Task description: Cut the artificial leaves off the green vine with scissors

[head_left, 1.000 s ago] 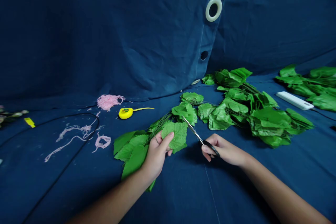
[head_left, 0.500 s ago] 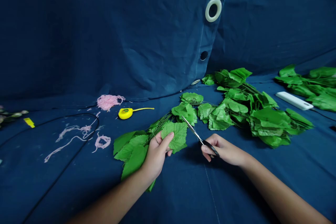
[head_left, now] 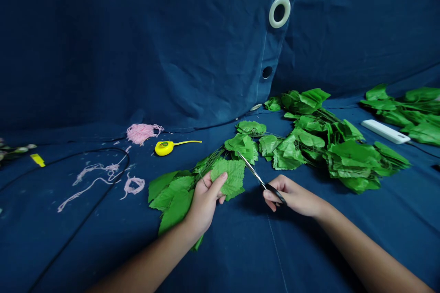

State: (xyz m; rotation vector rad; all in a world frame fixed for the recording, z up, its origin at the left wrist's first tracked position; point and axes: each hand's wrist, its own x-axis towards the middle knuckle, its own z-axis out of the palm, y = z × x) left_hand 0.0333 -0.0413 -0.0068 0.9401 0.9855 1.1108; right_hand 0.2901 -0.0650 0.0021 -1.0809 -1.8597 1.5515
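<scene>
My left hand (head_left: 206,199) is closed on a bunch of green artificial leaves, its thumb pressed on one broad leaf (head_left: 233,178). More leaves (head_left: 173,197) of this bunch fan out to the left of and under the hand. In my right hand (head_left: 290,194) is a pair of scissors (head_left: 256,174) with black handles. Their blades look closed or nearly so and point up and left, the tips in front of a small leaf cluster (head_left: 243,146). Thin dark stems run from the held bunch towards that cluster; its join to the larger pile is hard to see.
Behind the right hand lies a large pile of green leaves (head_left: 354,155), with another pile (head_left: 422,114) at far right. Between them sits a white power strip (head_left: 385,131). Leftward are a yellow tape measure (head_left: 164,148), pink yarn (head_left: 141,133), loose strands and a black cable (head_left: 80,229).
</scene>
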